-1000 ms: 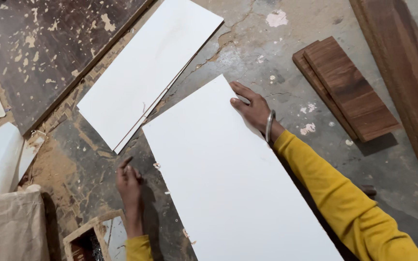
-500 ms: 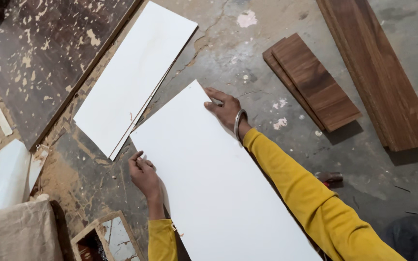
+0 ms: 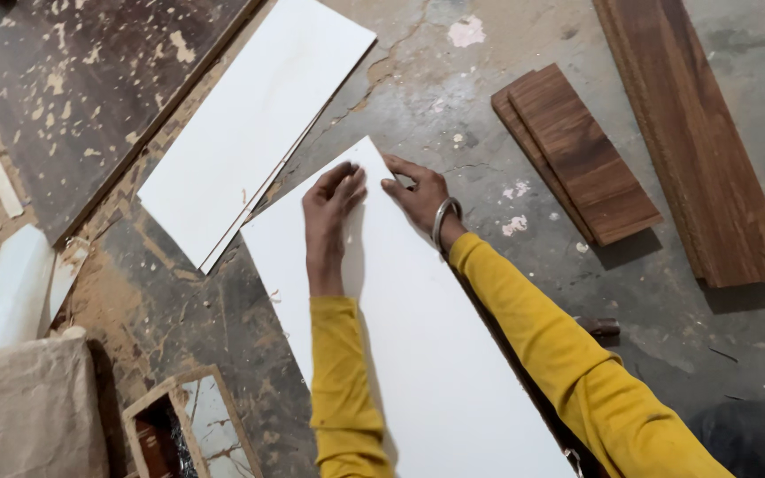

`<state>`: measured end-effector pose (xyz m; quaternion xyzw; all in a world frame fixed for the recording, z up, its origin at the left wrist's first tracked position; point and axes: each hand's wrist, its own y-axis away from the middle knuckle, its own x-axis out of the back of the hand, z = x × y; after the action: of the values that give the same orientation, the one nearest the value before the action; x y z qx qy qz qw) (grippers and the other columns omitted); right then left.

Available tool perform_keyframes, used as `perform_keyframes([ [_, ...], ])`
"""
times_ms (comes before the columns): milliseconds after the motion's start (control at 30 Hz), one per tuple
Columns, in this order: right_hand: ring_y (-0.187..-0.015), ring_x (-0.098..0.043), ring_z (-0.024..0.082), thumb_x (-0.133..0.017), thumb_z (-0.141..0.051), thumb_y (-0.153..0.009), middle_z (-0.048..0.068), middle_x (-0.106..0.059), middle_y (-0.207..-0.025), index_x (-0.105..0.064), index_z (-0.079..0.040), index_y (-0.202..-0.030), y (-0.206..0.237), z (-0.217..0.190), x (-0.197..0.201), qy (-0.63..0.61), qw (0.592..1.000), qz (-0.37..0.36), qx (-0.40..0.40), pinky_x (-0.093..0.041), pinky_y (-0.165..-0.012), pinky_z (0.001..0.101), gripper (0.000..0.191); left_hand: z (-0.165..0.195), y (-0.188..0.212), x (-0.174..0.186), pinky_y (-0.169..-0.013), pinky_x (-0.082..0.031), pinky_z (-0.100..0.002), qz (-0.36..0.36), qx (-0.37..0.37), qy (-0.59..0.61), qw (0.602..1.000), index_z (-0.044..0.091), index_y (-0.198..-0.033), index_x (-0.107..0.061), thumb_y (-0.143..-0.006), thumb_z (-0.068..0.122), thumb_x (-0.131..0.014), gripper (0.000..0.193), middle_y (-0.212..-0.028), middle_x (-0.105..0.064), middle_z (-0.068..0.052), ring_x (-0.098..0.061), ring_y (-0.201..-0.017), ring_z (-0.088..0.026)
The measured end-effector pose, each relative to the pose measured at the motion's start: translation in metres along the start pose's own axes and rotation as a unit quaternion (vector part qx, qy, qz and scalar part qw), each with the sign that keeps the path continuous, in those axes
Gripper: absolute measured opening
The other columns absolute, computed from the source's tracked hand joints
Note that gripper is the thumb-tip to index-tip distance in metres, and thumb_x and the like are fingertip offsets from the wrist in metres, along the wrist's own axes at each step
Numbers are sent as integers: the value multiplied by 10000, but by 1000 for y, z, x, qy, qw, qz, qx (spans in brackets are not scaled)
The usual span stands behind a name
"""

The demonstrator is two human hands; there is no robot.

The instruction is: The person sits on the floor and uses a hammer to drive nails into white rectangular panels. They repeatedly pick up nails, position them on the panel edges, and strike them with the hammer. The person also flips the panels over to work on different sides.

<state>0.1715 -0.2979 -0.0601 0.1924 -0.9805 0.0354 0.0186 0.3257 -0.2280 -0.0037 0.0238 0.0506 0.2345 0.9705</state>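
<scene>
White board [image 3: 409,354], left hand [image 3: 331,208] flat, right hand [image 3: 418,193] gripping edge

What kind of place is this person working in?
Probably a carpentry or furniture workshop floor: both hands press a white laminate sheet on rough, dusty concrete, with brown wood-grain boards and sawdust lying around.

A carpentry workshop is showing here: sawdust is lying thick over the cracked concrete floor [image 3: 453,97], white laminate sheets [image 3: 254,124] are lying at upper centre, short wood-grain boards [image 3: 577,155] and a long plank [image 3: 688,133] are resting at upper right, and a dark dust-speckled panel [image 3: 90,80] is filling the upper left.
</scene>
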Motion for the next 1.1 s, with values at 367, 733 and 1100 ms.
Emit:
perform_keyframes([
  [367,-1264,-649,289,-684,-235,-955,150,-639,-1415,-629,-105,-1399,-1,11,-5,133,986,-13,97,-547,-1015,363,466,-29,4,-19,-846,-643,-336,46,-77,13,996,-109,-1252,-664,-1039,73,-578,293,-1180,-733,-244,-759,-1059,-267],
  [733,-1261,-641,307,-711,-256,-939,150,-652,-1385,-638,-108,-1392,-3,17,-11,131,987,-10,90,-516,-1045,377,482,-26,0,-28,-742,-614,-247,130,-207,-166,955,34,-1140,-758,-924,38,-714,220,-935,-796,-84,-773,-858,-121],
  [1100,-1152,-625,319,-782,-214,-894,131,-692,-1230,-733,-42,-1160,0,15,-5,178,964,57,188,-489,-1015,418,321,-34,-12,-32,-759,-609,-263,163,-197,-227,940,68,-1029,-792,-924,73,-741,117,-977,-810,-60,-772,-877,-127],
])
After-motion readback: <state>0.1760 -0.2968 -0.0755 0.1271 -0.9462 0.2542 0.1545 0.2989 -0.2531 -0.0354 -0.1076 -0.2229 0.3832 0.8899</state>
